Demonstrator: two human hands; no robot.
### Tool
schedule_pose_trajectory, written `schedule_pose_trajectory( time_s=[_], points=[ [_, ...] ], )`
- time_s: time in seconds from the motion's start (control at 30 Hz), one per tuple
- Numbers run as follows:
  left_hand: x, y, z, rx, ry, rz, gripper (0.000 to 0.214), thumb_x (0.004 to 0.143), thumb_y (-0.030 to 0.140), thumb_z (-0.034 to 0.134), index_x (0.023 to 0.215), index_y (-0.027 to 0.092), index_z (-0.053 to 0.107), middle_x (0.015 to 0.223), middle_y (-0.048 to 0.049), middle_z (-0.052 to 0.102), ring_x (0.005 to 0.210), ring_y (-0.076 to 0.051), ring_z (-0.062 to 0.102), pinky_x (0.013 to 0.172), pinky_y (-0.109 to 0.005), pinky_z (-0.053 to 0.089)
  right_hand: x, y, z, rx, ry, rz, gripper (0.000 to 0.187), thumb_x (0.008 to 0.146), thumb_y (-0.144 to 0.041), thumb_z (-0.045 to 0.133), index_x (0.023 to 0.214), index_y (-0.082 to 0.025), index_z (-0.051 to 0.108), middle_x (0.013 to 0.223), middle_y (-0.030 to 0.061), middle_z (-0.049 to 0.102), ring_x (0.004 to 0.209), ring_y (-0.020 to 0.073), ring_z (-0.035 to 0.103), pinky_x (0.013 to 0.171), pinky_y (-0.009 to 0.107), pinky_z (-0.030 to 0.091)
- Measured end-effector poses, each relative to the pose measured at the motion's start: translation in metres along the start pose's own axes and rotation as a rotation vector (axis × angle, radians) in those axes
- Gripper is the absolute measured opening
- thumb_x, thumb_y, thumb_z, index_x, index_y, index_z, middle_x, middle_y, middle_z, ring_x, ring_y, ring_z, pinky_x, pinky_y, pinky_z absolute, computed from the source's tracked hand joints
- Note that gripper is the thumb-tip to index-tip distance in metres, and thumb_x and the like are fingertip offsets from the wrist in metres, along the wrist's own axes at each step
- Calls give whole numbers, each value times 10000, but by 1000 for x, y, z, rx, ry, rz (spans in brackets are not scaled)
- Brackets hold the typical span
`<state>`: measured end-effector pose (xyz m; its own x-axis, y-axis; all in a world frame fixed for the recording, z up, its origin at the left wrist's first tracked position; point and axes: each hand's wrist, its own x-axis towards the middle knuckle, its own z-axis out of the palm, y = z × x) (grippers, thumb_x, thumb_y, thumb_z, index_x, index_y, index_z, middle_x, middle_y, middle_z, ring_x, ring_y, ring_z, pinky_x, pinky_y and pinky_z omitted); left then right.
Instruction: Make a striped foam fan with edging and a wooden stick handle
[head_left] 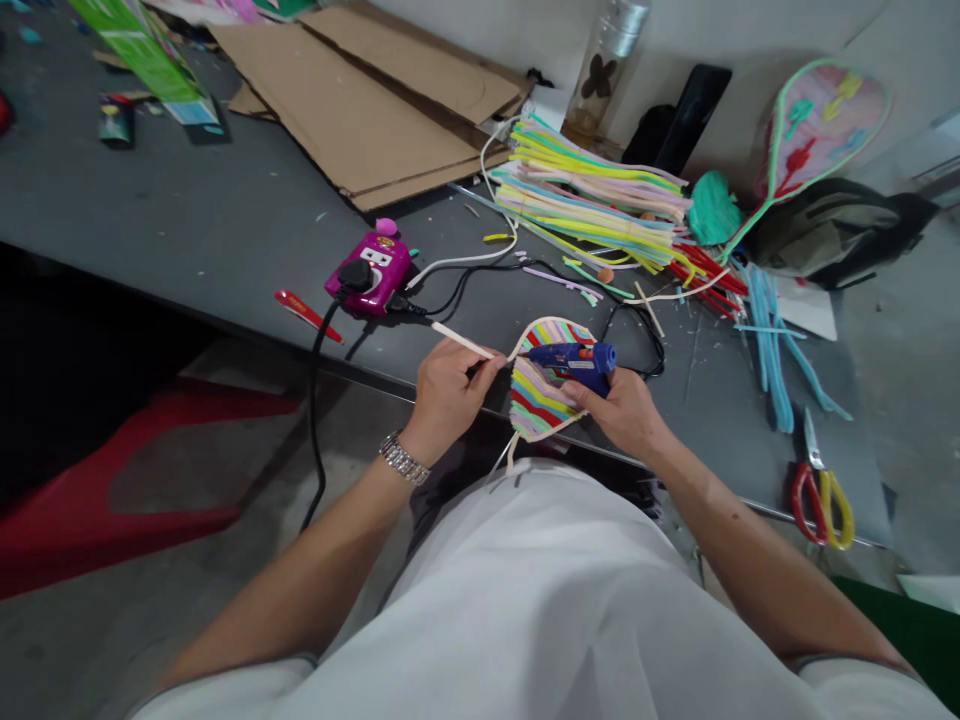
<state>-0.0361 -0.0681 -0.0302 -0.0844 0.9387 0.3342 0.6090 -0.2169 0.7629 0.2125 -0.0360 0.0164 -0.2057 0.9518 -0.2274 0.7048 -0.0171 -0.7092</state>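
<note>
Near the table's front edge lies a rounded panel of multicoloured striped pipe cleaners with a cream border. My left hand, wearing a metal-band watch, pinches a cream pipe cleaner at the panel's left side. My right hand is wrapped round a blue hot glue gun, held over the panel. The gun's nozzle points left, close to my left fingertips. Whether the nozzle touches the cream strip I cannot tell. Part of the panel is hidden under the gun and my right thumb.
A magenta power strip with black cords and a red utility knife sit left. Pipe cleaner bundles, cardboard sheets and a bottle stand behind. Scissors lie right, at the table edge. A red stool stands below left.
</note>
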Motion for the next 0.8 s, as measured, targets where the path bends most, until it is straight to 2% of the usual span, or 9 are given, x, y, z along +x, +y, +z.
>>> schedule_pose_trajectory(
  time_s=[0.17,0.4,0.6,0.8],
  points=[
    [0,0,0,13,-17,3,222,991,290,629,928,201,822,948,-78,828,938,-245,720,891,-380,537,-1,-1,0,22,-6,-39,568,829,-591,687,1106,-106,791,934,91,794,857,254,677,785,347,540],
    [0,-1,-1,-18,-20,37,234,997,305,619,926,206,819,935,-76,829,901,-249,724,891,-401,539,-2,-2,-1,7,-11,-30,564,822,-610,704,1060,-106,795,899,88,795,816,245,671,719,323,525],
    [0,0,-3,-13,-63,41,244,1002,304,610,936,210,826,905,-72,826,867,-236,724,859,-389,530,-3,0,-1,34,-31,-32,590,825,-609,708,1115,-102,788,948,98,807,851,257,686,764,340,539],
    [1,0,-5,-20,-99,78,277,1020,332,596,929,214,829,890,-65,822,811,-222,706,849,-393,507,-4,0,0,55,-32,-28,563,821,-599,704,1087,-113,802,949,89,817,860,272,714,767,345,544]
  ],
)
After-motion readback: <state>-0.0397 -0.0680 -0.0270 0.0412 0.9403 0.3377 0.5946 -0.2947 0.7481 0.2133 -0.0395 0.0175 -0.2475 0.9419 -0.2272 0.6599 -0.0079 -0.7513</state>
